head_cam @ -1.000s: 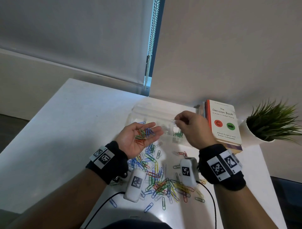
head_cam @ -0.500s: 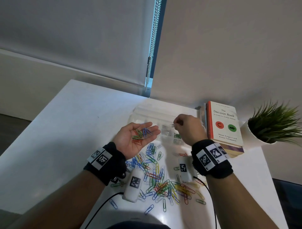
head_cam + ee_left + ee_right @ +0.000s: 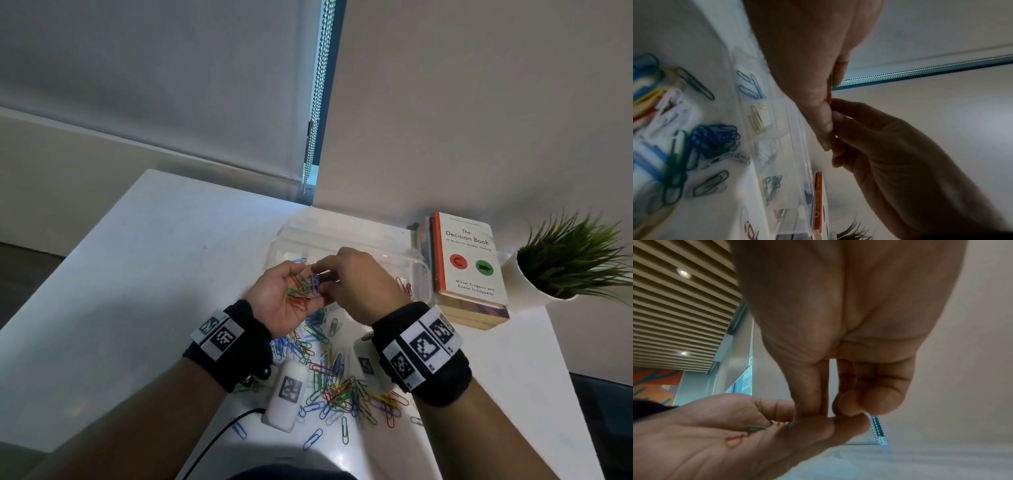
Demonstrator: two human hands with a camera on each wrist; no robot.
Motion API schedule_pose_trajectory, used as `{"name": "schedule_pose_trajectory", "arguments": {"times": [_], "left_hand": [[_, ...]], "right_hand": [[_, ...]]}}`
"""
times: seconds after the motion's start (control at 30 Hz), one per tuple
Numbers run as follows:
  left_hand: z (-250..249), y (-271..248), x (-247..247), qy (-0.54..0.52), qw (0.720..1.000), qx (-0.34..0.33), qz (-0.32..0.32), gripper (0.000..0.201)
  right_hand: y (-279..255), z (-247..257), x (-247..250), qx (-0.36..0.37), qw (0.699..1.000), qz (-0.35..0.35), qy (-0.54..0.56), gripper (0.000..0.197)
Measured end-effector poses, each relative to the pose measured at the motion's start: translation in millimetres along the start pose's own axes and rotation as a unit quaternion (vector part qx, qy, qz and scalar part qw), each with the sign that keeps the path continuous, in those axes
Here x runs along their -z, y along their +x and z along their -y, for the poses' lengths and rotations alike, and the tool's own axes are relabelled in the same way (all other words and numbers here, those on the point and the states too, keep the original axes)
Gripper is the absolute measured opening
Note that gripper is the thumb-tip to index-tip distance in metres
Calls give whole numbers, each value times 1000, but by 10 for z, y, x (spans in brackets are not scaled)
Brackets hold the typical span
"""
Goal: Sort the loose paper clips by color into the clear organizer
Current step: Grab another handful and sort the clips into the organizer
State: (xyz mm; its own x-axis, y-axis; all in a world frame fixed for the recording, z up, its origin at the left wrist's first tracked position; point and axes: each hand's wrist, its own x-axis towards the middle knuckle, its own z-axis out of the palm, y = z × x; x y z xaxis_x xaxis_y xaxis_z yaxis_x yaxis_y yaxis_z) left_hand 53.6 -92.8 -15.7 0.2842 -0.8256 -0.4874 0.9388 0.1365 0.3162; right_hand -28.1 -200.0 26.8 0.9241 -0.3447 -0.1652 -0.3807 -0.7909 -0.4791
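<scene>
My left hand (image 3: 297, 281) is held palm up above the table, loosely cupped, with several green, red and blue paper clips (image 3: 298, 291) lying in it. My right hand (image 3: 324, 276) reaches into that palm, and its thumb and fingers pinch a blue clip (image 3: 317, 283). The right wrist view shows the right fingertips (image 3: 846, 408) touching the left palm (image 3: 701, 441). The clear organizer (image 3: 406, 265) lies just behind both hands. In the left wrist view its compartments (image 3: 777, 129) hold blue, yellow, silver, green and red clips apart. A loose mixed pile (image 3: 337, 383) lies on the white table under my wrists.
A stack of books (image 3: 469, 260) lies right of the organizer, with a potted plant (image 3: 568, 260) in a white pot beyond it. A bead chain (image 3: 317, 102) hangs from the blind behind. The table's left edge (image 3: 68, 260) runs diagonally.
My right hand has moved left from the organizer to my left palm and now pinches a blue clip there. The left hand has stayed palm up, its fingers slightly more cupped.
</scene>
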Motion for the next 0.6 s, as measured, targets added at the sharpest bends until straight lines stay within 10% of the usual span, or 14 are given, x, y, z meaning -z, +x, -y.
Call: {"name": "schedule_pose_trajectory", "arguments": {"times": [0.6], "left_hand": [[17,25,60,31,999,1,10,40]], "right_hand": [[-57,1,125,-44,994,-14,102,14]]}}
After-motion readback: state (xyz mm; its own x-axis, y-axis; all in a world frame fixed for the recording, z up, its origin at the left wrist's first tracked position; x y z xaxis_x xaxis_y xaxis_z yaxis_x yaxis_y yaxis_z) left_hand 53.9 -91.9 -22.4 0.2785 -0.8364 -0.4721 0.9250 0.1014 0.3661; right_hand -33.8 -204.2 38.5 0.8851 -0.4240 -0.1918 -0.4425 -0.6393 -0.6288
